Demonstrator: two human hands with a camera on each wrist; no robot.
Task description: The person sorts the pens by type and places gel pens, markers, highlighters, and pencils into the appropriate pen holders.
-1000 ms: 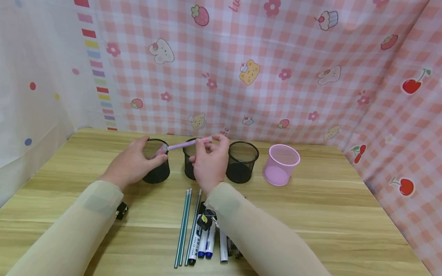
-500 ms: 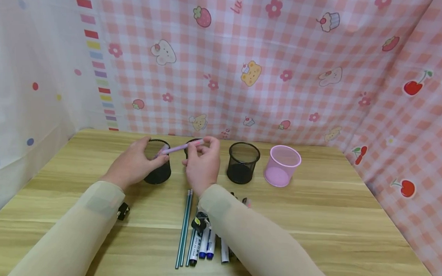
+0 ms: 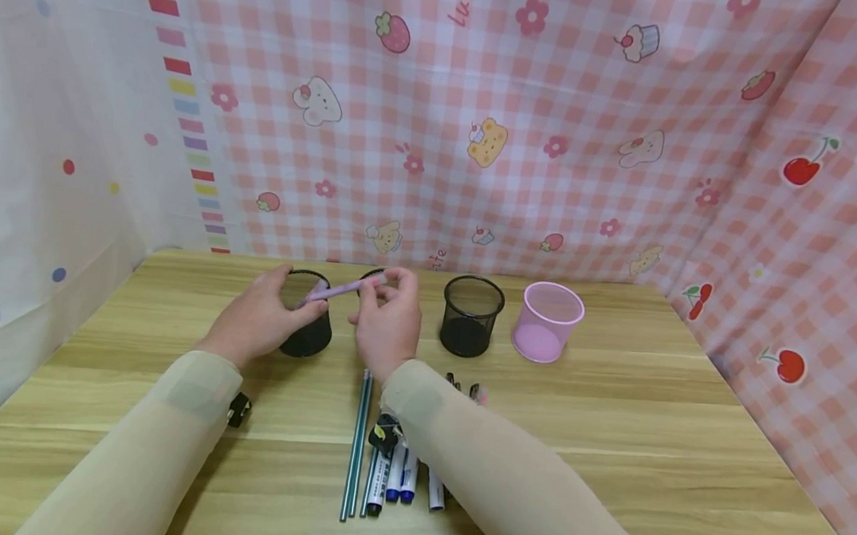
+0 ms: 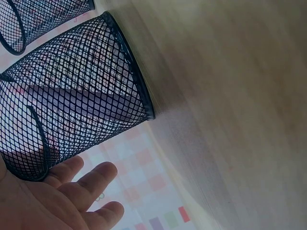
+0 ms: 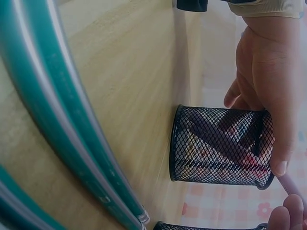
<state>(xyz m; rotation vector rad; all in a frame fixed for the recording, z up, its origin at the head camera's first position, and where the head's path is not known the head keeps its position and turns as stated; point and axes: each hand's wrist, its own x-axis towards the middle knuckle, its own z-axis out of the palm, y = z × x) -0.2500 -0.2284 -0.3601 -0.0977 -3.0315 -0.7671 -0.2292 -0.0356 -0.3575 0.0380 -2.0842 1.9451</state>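
My left hand point(image 3: 257, 316) holds the leftmost black mesh pen cup point(image 3: 306, 340) at its rim, thumb in front and fingers behind. In the right hand point(image 3: 389, 320) a light purple pen point(image 3: 343, 288) is pinched by its pinkish end. That pen slants down to the left, its other end at the cup's rim by my left thumb point(image 5: 280, 165). Through the mesh in the left wrist view, another purple pen point(image 4: 86, 101) shows leaning inside the cup. A second black mesh cup point(image 3: 371, 274) is mostly hidden behind my right hand.
Further right stand a third black mesh cup point(image 3: 468, 337) and a pink cup point(image 3: 543, 336). Teal pencils point(image 3: 356, 456) and several white-bodied markers point(image 3: 394, 481) lie in front, partly under my right forearm. A patterned cloth point(image 3: 583, 186) hangs behind the wooden table point(image 3: 644, 436).
My right hand has moved left with the purple pen, bringing the pen's far end closer to the left cup and my left thumb. My left hand stays on the cup.
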